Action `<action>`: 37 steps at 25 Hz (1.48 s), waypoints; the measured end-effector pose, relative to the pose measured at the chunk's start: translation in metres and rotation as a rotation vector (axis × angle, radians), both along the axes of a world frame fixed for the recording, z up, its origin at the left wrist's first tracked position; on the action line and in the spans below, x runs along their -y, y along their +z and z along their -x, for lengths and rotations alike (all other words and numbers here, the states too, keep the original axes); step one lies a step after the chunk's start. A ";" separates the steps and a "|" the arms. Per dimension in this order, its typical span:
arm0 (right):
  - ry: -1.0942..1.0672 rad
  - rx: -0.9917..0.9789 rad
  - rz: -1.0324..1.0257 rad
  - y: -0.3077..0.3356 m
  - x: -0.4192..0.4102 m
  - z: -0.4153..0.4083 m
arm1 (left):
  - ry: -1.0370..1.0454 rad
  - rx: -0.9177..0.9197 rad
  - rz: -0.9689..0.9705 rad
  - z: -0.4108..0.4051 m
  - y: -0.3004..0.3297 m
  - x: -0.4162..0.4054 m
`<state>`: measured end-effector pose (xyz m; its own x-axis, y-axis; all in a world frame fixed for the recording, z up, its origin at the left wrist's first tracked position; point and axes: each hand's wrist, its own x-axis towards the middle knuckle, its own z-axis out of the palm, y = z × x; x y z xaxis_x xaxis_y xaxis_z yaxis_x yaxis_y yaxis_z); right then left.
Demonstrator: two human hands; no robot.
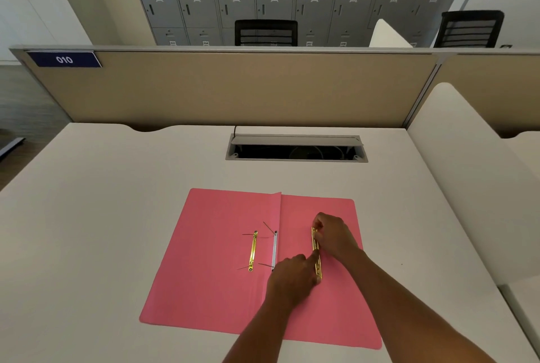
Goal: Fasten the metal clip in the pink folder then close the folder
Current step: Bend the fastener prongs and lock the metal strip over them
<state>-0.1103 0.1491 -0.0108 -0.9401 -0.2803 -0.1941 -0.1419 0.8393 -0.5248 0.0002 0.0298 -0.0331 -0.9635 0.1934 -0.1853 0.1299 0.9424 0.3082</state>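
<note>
Both hands, left hand (293,273) at 6 o'clock and right hand (333,235) at 12, pinch a gold metal clip bar (316,257) on the open pink card folder (210,275) on the white bench (102,216), so fastening seems underway, likely needing the bar carried toward the grey spine strip's prongs (274,250) at 9 o'clock.

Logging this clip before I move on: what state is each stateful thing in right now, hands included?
pink folder: open flat on the desk.
gold clip bar: loose on the right flap, both hands on it.
second gold bar: lying on the left flap, untouched.
fastener prongs: sticking up, unfastened.
left hand: grip on the bar's near end.
right hand: grip on its far end.
cable hatch: lid open.
</note>
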 end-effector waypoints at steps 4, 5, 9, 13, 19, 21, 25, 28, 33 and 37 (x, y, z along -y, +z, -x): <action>-0.025 0.025 0.085 -0.006 0.000 0.003 | -0.011 0.008 -0.007 0.002 -0.001 0.000; -0.044 0.037 0.115 -0.008 0.000 0.004 | -0.010 0.014 -0.007 0.003 -0.001 -0.001; -0.124 0.108 0.250 -0.008 0.000 0.007 | 0.015 0.034 -0.029 0.013 0.009 0.001; -0.191 0.160 0.419 0.005 0.001 0.007 | 0.187 -0.088 -0.160 0.026 0.024 0.017; -0.176 0.205 0.591 0.035 0.025 0.009 | 0.516 -0.123 -0.647 0.038 0.049 0.061; -0.150 0.213 0.617 0.040 0.036 0.006 | 0.533 -0.081 -0.721 0.036 0.051 0.074; -0.108 0.228 0.668 0.043 0.060 -0.002 | 0.535 0.046 -0.832 0.027 0.047 0.096; -0.082 0.233 0.673 0.045 0.080 -0.008 | 0.555 0.137 -0.960 0.022 0.048 0.113; -0.112 0.229 0.683 0.042 0.099 -0.022 | 0.635 0.304 -1.042 0.012 0.048 0.138; -0.121 0.207 0.532 0.016 0.087 -0.053 | 0.653 0.371 -1.099 0.005 0.037 0.150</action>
<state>-0.0568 0.0621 0.0052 -0.9290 -0.2823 -0.2395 0.0896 0.4561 -0.8854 -0.0052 -0.1203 0.0040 -0.8627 -0.0652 -0.5014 -0.5043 0.0388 0.8627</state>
